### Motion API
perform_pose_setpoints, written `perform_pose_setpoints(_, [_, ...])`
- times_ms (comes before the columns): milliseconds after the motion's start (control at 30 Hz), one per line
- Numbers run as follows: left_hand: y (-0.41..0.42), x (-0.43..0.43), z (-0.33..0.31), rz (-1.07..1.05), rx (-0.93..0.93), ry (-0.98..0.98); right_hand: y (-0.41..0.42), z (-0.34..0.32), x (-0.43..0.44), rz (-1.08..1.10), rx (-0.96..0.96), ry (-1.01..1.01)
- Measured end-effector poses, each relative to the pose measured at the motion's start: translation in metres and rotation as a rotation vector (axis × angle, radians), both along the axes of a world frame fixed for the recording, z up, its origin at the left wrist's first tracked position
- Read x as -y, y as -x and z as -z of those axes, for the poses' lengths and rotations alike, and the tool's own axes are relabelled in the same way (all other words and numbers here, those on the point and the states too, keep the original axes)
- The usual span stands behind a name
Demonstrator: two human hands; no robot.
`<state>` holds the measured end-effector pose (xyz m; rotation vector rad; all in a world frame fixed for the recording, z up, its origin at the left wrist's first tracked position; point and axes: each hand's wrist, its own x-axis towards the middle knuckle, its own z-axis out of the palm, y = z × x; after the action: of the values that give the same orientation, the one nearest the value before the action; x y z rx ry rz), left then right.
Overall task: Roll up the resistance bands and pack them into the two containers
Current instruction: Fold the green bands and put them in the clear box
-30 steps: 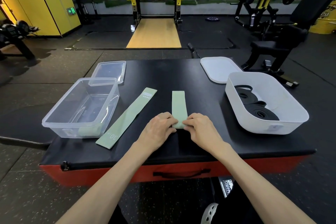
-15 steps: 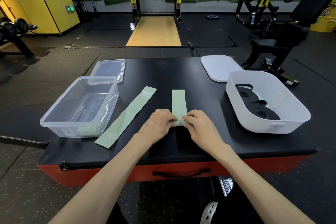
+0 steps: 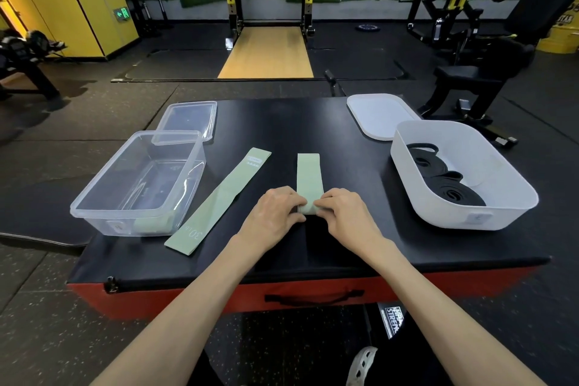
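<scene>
A pale green resistance band (image 3: pixel 308 176) lies lengthwise on the black platform (image 3: pixel 282 122), its near end wound into a small roll. My left hand (image 3: pixel 275 213) and my right hand (image 3: pixel 347 213) pinch that roll from either side. A second green band (image 3: pixel 219 201), marked 30 lb, lies flat and slanted to the left. A clear plastic container (image 3: pixel 138 182) at the left holds one rolled green band (image 3: pixel 153 223) in its near corner. The white container (image 3: pixel 463 179) at the right holds coiled black bands (image 3: pixel 445 188).
A clear lid (image 3: pixel 188 118) lies behind the clear container and a white lid (image 3: pixel 379 114) behind the white one. The platform's red front edge with a black strap handle (image 3: pixel 313 298) faces me. Gym racks, benches and rubber floor surround it.
Both hands have crept forward along the middle band, and the roll has grown while the flat part got shorter.
</scene>
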<state>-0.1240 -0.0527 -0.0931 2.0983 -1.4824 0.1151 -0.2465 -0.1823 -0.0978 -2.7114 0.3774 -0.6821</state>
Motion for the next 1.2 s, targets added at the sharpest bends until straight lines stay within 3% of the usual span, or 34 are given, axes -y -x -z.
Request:
perform_pose_setpoints(433, [0.001, 0.004, -0.003, -0.052, -0.109, -0.002, -0.002, 0.002, -0.001, 0.031, -0.129, 0.016])
perform_pose_setpoints(1033, [0.02, -0.019, -0.02, 0.004, -0.248, -0.132, 0.028, 0.01, -0.012, -0.087, -0.037, 0.05])
perform_pose_setpoints(1200, [0.022, -0.02, -0.019, -0.015, -0.291, -0.084, 0.03, 0.009, -0.013, -0.077, -0.026, 0.046])
